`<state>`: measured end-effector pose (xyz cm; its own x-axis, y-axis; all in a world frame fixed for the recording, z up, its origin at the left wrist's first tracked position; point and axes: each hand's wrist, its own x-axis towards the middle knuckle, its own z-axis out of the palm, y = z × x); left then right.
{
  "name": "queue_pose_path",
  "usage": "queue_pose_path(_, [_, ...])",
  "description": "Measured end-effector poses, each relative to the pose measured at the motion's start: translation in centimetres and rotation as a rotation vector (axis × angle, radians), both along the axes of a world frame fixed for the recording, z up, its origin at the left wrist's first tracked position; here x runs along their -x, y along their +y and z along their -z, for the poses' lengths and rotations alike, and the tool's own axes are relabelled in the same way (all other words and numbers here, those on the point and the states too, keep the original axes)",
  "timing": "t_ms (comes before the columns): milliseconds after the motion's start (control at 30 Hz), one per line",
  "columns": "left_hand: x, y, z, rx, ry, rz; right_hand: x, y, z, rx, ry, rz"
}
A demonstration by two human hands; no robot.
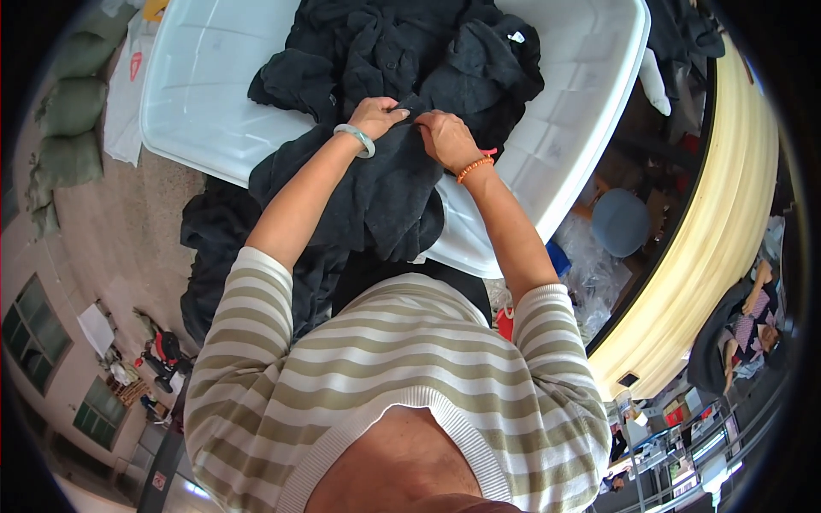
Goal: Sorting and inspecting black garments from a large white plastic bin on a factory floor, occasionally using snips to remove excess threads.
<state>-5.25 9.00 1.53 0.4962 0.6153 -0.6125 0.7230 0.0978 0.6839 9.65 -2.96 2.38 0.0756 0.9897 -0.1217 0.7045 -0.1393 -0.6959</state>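
Note:
A black garment is draped over the near rim of a large white plastic tub and down across my lap. My left hand, with a pale bangle at the wrist, pinches an edge of this garment. Close beside it, my right hand, wearing an orange beaded bracelet, grips the same edge with curled fingers. Beyond both hands, more black clothes are heaped in the tub, and one shows a small white tag. The fingertips of my right hand are partly hidden.
To the right runs a long pale wooden tabletop. Between it and the tub are a blue-grey round stool seat and clear plastic wrapping. Dark cloth hangs at the tub's near left. Green stuffed sacks stand farther left.

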Motion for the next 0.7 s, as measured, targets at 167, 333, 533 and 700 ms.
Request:
queue_pose_path(167, [-0.2, -1.3, -2.1, -0.015, -0.113, -0.066, -0.4, -0.2, -3.9, -0.097, 0.157, 0.041])
queue_pose_path(333, [0.1, -2.3, -2.9, -0.051, -0.189, 0.018, 0.0, -0.7, -5.7, -0.121, 0.159, 0.079])
queue_pose_path(533, [-0.2, -3.5, -6.1, -0.203, -0.082, 0.095, 0.3, -1.6, -6.7, -0.213, 0.099, 0.021])
queue_pose_path(700, [-1.1, -5.1, -6.9, -0.247, -0.276, 0.195, -1.0, -3.1, -7.9, -0.231, 0.017, -0.034])
